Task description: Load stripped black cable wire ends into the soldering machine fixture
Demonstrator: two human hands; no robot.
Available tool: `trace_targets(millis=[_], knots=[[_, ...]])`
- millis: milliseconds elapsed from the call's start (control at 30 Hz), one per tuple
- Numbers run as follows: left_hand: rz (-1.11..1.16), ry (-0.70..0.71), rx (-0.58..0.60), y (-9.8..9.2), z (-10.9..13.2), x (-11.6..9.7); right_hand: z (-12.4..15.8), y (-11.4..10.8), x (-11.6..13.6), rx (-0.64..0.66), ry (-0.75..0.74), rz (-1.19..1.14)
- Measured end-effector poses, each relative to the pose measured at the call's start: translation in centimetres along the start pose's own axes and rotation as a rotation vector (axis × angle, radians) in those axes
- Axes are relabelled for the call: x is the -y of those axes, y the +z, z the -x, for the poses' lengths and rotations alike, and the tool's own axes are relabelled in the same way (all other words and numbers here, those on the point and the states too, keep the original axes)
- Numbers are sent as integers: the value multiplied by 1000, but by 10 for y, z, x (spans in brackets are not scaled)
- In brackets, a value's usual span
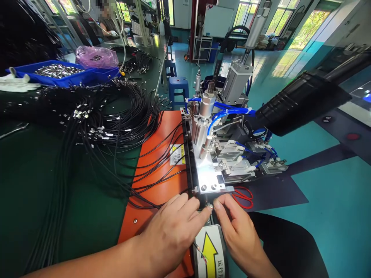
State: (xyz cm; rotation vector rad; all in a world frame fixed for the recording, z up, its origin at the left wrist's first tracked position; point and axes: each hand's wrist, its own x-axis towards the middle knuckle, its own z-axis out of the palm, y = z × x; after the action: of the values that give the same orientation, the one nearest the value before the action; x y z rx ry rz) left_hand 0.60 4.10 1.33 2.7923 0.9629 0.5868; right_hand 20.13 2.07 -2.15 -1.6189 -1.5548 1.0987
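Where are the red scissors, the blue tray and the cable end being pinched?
red scissors (236,194): head view, where the red handles meet.
blue tray (72,80): head view, on its front wall.
cable end (210,207): head view, on its exposed tips.

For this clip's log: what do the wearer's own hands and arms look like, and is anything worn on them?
Both are bare. The left hand and right hand have no gloves, and no ring shows on the visible fingers. The left forearm is uncovered to the picture's edge, with no sleeve, watch or band. The right wrist is uncovered too.
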Motion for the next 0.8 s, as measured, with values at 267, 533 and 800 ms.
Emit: trace_targets(millis=[267, 533, 800], knots=[[-6, -129, 133, -8, 8, -5, 4, 6, 0, -44, 38, -53], [-113, -164, 156, -10, 7, -9, -3, 8, 0, -40, 100, -119], [-175, -189, 156, -10, 19, -17, 29, -12, 11, -106, -484, 200]])
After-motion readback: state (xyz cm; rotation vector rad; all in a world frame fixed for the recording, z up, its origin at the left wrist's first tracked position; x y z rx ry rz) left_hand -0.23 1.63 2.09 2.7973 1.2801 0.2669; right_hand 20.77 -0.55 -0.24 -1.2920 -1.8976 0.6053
